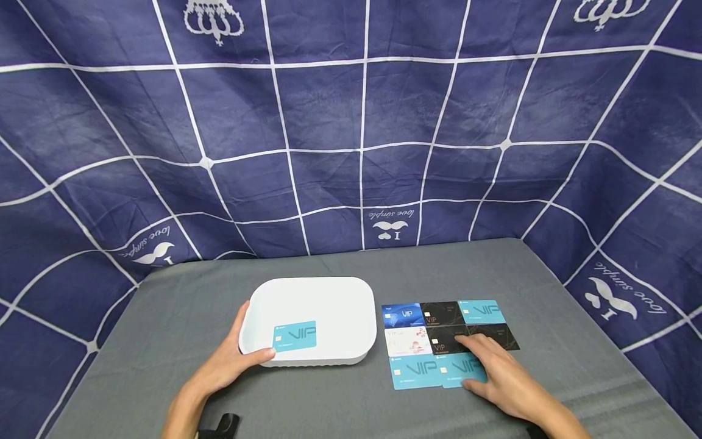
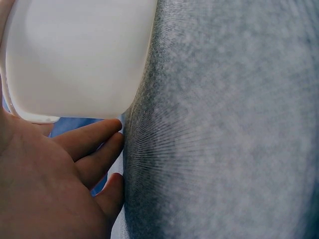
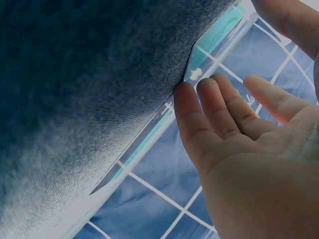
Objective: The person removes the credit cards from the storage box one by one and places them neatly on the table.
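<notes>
A white plastic box (image 1: 323, 305) with rounded corners stands left of centre, a teal VIP card (image 1: 296, 336) lying on its top. My left hand (image 1: 233, 353) holds the box's near left corner, thumb at the front edge and fingers along the side. In the left wrist view several fingers (image 2: 92, 149) extend beside the box wall. To the right, several VIP cards lie in rows, among them a blue card (image 1: 403, 315), a white floral card (image 1: 407, 341) and a teal card (image 1: 415, 372). My right hand (image 1: 507, 381) rests over the right-hand cards, fingertips on a black card (image 1: 443, 339).
The cards lie on a grey cloth-covered table (image 1: 307, 402). Behind it and along both sides hangs a dark blue curtain (image 1: 323, 110) with white lines. A black strap device (image 1: 222, 425) sits by the left wrist.
</notes>
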Motion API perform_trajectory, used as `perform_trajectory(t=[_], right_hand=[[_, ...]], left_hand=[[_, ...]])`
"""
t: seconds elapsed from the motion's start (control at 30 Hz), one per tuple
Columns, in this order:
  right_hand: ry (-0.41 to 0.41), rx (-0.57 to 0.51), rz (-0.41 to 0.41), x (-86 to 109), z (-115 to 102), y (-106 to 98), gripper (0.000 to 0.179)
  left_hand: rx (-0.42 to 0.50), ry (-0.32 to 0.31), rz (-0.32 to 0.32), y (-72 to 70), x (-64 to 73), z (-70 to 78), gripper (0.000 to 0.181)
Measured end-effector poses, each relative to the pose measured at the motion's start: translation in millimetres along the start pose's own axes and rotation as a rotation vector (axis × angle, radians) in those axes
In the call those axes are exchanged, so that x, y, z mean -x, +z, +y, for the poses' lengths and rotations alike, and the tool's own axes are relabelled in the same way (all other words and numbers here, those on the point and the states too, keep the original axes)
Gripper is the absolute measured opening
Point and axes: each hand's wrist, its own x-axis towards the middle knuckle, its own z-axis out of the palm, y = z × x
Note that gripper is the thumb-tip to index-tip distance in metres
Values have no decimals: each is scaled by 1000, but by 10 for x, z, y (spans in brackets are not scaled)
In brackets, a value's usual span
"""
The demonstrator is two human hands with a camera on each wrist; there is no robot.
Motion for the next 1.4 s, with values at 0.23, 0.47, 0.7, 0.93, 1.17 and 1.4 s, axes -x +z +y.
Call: perform_trajectory(t=[0.23,0.47,0.7,0.93,1.17,1.4], right_hand=[[28,-10,-44,-12,-20,-18,72],[26,2,-34,-22,-50,-20,66],[-50,11,-7,-56,-107,-22,52],[-140,-28,-7,-170,-277,-16,48],[-286,-79,19,-425,-533,37,50],[-331,-149,15,-679,-906,68,49]], left_hand=[[-4,4,-1,-2,-1,-7,114],[2,7,1,-3,9,-7,114],[7,0,0,-17,12,2,114],[8,7,-3,-32,-4,2,114],[-5,-10,-3,-24,7,-6,114],[9,4,-4,-17,3,-9,114]])
